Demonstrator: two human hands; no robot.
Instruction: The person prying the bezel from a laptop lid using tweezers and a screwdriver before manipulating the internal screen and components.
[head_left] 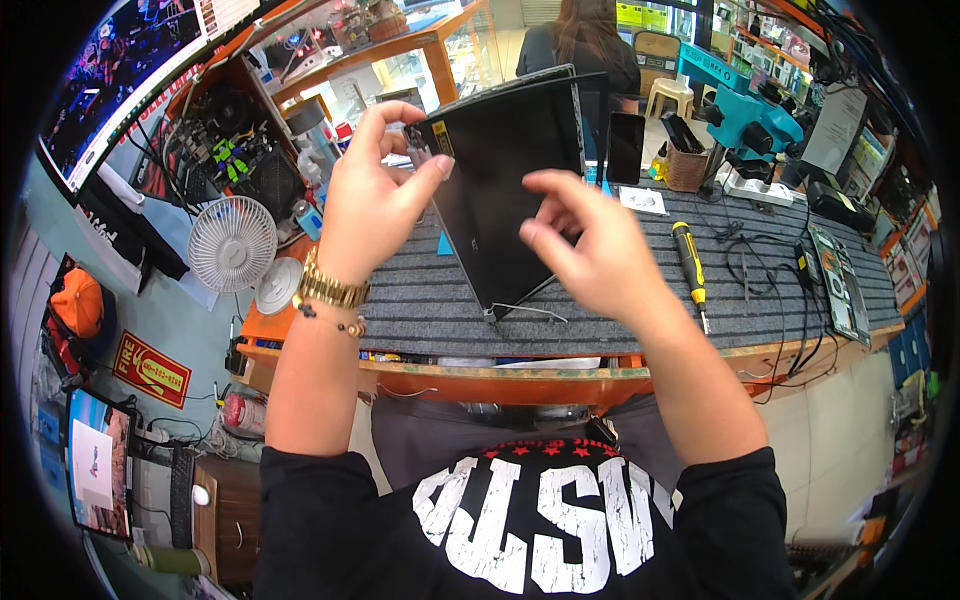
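A black laptop screen panel with a thin frame stands tilted upright on the grey striped mat, a thin metal strip at its lower edge. My left hand grips the panel's upper left corner between thumb and fingers, near a small yellow label. My right hand is in front of the panel's right half, fingers apart and partly curled, holding nothing; whether a fingertip touches the screen I cannot tell. A yellow and black screwdriver lies on the mat to the right of my right hand.
A white fan stands left of the bench. Behind the panel are a phone, a basket, a teal microscope and a seated person. Cables and an opened device lie at right. Monitors are at left.
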